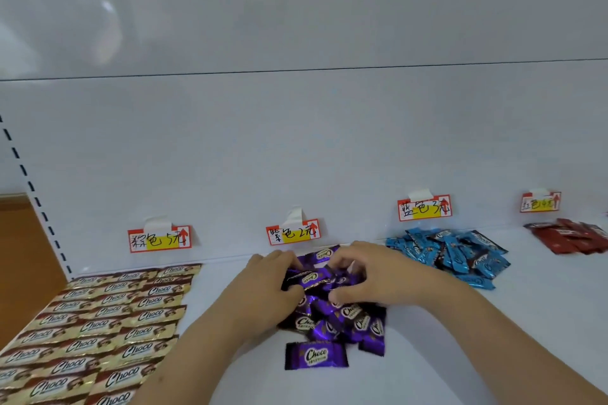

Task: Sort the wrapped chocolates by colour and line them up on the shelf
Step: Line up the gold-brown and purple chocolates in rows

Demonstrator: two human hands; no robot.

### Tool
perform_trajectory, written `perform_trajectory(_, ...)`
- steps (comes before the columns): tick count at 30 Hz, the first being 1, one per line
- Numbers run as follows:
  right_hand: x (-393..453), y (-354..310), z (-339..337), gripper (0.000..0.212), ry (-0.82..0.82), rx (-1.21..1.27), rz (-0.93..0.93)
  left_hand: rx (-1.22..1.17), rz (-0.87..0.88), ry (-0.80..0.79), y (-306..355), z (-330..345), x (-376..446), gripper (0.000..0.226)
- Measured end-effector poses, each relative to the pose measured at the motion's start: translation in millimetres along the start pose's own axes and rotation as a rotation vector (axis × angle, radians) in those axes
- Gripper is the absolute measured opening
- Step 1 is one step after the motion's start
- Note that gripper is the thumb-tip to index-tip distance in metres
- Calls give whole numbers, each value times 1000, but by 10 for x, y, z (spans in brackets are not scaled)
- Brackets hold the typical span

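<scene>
On the left of the shelf (543, 322), the brown chocolates (98, 329) lie flat in neat rows, edge to edge, below the brown label (160, 239). This is a good model for the next colour.

In the middle, below the purple label (292, 232), sits the purple pile (332, 309). It is a jumble, with wrappers lying on top of each other. Both hands are in the far part of the pile. The left hand (263, 286) has its fingers curled into the wrappers and seems to grip some. The right hand (371, 279) is curled too, with its fingertips pinching at wrappers just beside the left hand. How many each hand holds, I cannot tell. One purple chocolate (316, 355) lies flat and alone on the near side of the pile.

The step now looks like lining up the purple ones. To do it well, I think it is best to pull out one chocolate at a time, turn it name side up, and lay it flat. Start a row and keep each one touching the next, like the brown rows. Keep the purple rows apart from the brown ones, so the colours do not mix.

To the right, the blue pile (450, 256) sits loose under the blue label (424, 208). At the far right, the red pile (569, 235) lies under the red label (540, 201). Both are not yet lined up.
</scene>
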State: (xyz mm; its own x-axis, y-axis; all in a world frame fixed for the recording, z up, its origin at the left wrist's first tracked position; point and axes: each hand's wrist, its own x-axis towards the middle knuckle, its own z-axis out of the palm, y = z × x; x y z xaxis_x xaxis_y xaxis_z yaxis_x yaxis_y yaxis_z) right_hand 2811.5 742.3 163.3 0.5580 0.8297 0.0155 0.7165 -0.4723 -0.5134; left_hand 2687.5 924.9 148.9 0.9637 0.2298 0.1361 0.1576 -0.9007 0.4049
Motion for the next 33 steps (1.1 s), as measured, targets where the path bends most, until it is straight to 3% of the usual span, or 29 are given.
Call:
perform_trajectory(10,-198,-72,-227,18,-264,214,17,-257,12,-390,-14,-456,-185,25)
perform_trajectory(13,-183,-43,-241,14,-228,266,23,-309,-15,-432,-36,-489,-201,23)
perform_trajectory(16,-7,85,-130,12,117,75,40,-303,-31,-352,-52,-483,-187,20)
perform_trajectory(18,126,162,10,26,231,-71,10,-317,-55,-252,-77,-477,-162,15)
perform_trajectory(21,249,207,176,47,114,-192,-26,-310,-92,-60,-129,-459,-117,8)
perform_trajectory(24,261,161,185,42,75,-159,-39,-310,-122,72,-137,-426,-94,13)
perform_trajectory(28,229,122,160,14,123,-81,-71,-387,-139,71,-119,-363,-69,11)
perform_trajectory(33,201,108,152,23,115,-38,-72,-512,-147,1,-113,-313,-49,13)
